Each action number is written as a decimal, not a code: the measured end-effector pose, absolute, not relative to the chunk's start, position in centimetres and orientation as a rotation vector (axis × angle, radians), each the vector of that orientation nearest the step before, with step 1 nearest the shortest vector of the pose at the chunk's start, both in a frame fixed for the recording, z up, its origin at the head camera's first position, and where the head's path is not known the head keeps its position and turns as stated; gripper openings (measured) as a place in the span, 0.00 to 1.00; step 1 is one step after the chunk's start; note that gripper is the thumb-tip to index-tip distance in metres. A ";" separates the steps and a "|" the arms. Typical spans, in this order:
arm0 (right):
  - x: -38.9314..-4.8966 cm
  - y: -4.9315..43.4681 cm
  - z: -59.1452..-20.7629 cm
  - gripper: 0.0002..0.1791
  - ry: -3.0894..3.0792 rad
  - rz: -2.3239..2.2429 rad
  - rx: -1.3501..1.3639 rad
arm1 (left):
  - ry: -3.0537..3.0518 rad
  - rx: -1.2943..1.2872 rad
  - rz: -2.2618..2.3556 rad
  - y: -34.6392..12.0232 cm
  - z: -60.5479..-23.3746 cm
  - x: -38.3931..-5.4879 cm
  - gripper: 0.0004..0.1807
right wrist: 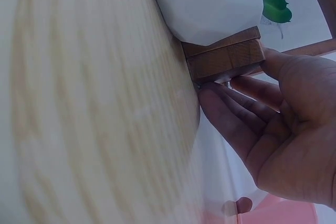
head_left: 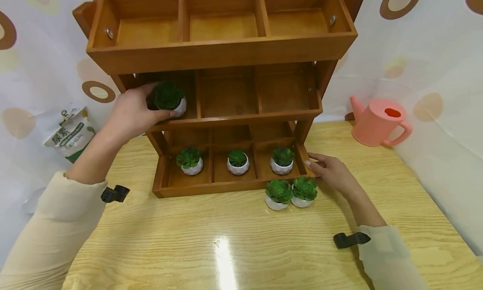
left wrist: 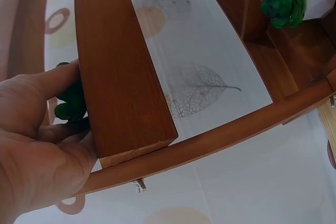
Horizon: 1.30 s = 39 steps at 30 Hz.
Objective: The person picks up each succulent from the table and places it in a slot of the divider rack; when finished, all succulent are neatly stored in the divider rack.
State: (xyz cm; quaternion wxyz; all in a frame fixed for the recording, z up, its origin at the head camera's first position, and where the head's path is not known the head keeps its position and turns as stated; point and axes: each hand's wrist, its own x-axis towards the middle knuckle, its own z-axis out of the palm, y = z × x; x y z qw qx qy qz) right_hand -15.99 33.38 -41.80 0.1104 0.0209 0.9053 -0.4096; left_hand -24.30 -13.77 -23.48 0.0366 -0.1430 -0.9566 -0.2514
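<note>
My left hand (head_left: 136, 110) grips a small potted succulent (head_left: 168, 96) in a white pot, at the left compartment of the wooden shelf's (head_left: 222, 55) middle tier. In the left wrist view, the tier's front board hides most of that pot, and only green leaves (left wrist: 71, 100) show between the fingers. My right hand (head_left: 332, 172) holds the right end of the shelf's bottom tier; the right wrist view shows the thumb on top of the wood corner (right wrist: 228, 59) and the fingers below. Close by, two potted succulents (head_left: 278, 192) (head_left: 304, 191) stand side by side on the table.
Three more succulents (head_left: 190, 160) (head_left: 238, 161) (head_left: 282, 160) sit one per compartment in the bottom tier. A pink watering can (head_left: 379, 122) stands on the table (head_left: 181, 239) at the right. On the left, a clipped white bag (head_left: 73, 135) is beside the shelf.
</note>
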 end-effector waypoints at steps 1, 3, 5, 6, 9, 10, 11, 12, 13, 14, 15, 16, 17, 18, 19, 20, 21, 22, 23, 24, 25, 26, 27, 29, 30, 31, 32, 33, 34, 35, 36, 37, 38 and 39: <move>-16.0 33.4 -41.8 0.39 2.661 -1.205 0.059 | -2.941 -0.440 -0.764 -13.7 -23.5 -24.3 0.38; -16.0 33.4 -41.8 0.39 2.664 -1.205 0.056 | -2.948 -0.436 -0.760 -13.7 -23.5 -24.2 0.38; -16.1 33.4 -41.8 0.39 2.666 -1.205 0.059 | -2.950 -0.436 -0.762 -13.7 -23.5 -24.2 0.38; -16.1 33.4 -41.9 0.39 2.664 -1.208 0.061 | -2.952 -0.435 -0.761 -13.8 -23.5 -24.2 0.39; -16.0 33.4 -41.9 0.39 2.661 -1.222 0.057 | -2.964 -0.438 -0.778 -13.9 -23.4 -24.1 0.40; -16.0 33.3 -41.9 0.39 2.657 -1.228 0.060 | -2.970 -0.437 -0.793 -14.0 -23.4 -24.0 0.41; -16.0 33.3 -41.9 0.39 2.653 -1.234 0.058 | -2.976 -0.437 -0.807 -14.1 -23.4 -24.0 0.41; -16.0 33.2 -41.9 0.39 2.650 -1.238 0.059 | -2.983 -0.436 -0.821 -14.3 -23.4 -23.9 0.42; -16.0 33.2 -41.8 0.38 2.648 -1.243 0.055 | -2.987 -0.434 -0.835 -14.5 -23.4 -23.8 0.42; -16.0 33.2 -41.8 0.38 2.648 -1.245 0.055 | -2.990 -0.431 -0.848 -14.6 -23.3 -23.7 0.42; -15.9 33.1 -41.8 0.38 2.644 -1.249 0.055 | -2.993 -0.430 -0.872 -14.8 -23.3 -23.6 0.43; -15.9 33.1 -41.8 0.38 2.640 -1.255 0.058 | -2.997 -0.428 -0.890 -14.9 -23.3 -23.4 0.44; -15.9 33.1 -41.8 0.38 2.638 -1.258 0.056 | -2.999 -0.429 -0.913 -15.1 -23.2 -23.2 0.45; -15.9 33.1 -41.7 0.38 2.637 -1.260 0.056 | -3.000 -0.430 -0.944 -15.2 -23.2 -23.0 0.46; -15.9 33.1 -41.8 0.38 2.635 -1.263 0.056 | -2.997 -0.431 -0.980 -15.3 -23.1 -22.8 0.47; -15.9 33.2 -41.8 0.38 2.635 -1.264 0.058 | -2.994 -0.428 -1.019 -15.4 -23.1 -22.5 0.48; -15.9 33.2 -41.8 0.38 2.634 -1.266 0.057 | -2.987 -0.426 -1.061 -15.5 -23.1 -22.2 0.48; -15.9 33.2 -41.8 0.38 2.636 -1.265 0.053 | -2.979 -0.423 -1.088 -15.6 -23.1 -21.9 0.49; -15.9 33.3 -41.8 0.38 2.636 -1.264 0.055 | -2.966 -0.420 -1.123 -15.6 -23.1 -21.5 0.49; -15.9 33.3 -41.9 0.38 2.638 -1.263 0.057 | -2.952 -0.414 -1.148 -15.6 -23.1 -21.1 0.49; -15.9 33.3 -41.9 0.39 2.637 -1.262 0.060 | -2.936 -0.406 -1.158 -15.6 -23.1 -20.7 0.49; -15.9 33.3 -41.9 0.39 2.636 -1.262 0.061 | -2.915 -0.400 -1.168 -15.6 -23.2 -20.2 0.49; -15.9 33.3 -42.0 0.39 2.638 -1.260 0.055 | -2.885 -0.402 -1.181 -15.5 -23.3 -19.8 0.48; -15.9 33.4 -42.0 0.39 2.634 -1.259 0.063 | -2.817 -0.412 -1.193 -15.1 -23.7 -18.8 0.45; -15.9 33.4 -42.0 0.39 2.635 -1.259 0.063 | -2.780 -0.414 -1.189 -14.9 -23.9 -18.3 0.44; -15.9 33.4 -42.0 0.39 2.636 -1.258 0.060 | -2.741 -0.419 -1.179 -14.6 -24.2 -17.7 0.43; -15.9 33.4 -42.0 0.39 2.638 -1.257 0.057 | -2.704 -0.431 -1.177 -14.3 -24.5 -17.2 0.41; -15.9 33.5 -42.0 0.39 2.642 -1.254 0.055 | -2.669 -0.453 -1.175 -14.0 -24.8 -16.7 0.41; -16.0 33.5 -42.0 0.39 2.641 -1.254 0.059 | -2.644 -0.473 -1.174 -13.6 -25.1 -16.2 0.41; -16.0 33.5 -42.0 0.39 2.642 -1.254 0.057 | -2.622 -0.490 -1.165 -13.2 -25.4 -15.8 0.40; -16.0 33.5 -42.0 0.39 2.645 -1.252 0.054 | -2.596 -0.516 -1.156 -12.8 -25.8 -15.5 0.40; -16.0 33.5 -42.0 0.40 2.645 -1.251 0.050 | -2.574 -0.547 -1.151 -12.4 -26.2 -15.2 0.41; -16.1 33.5 -42.0 0.39 2.649 -1.248 0.044 | -2.558 -0.576 -1.156 -12.0 -26.5 -14.9 0.41; -16.1 33.5 -42.0 0.39 2.651 -1.249 0.038 | -2.548 -0.603 -1.157 -11.7 -26.9 -14.7 0.42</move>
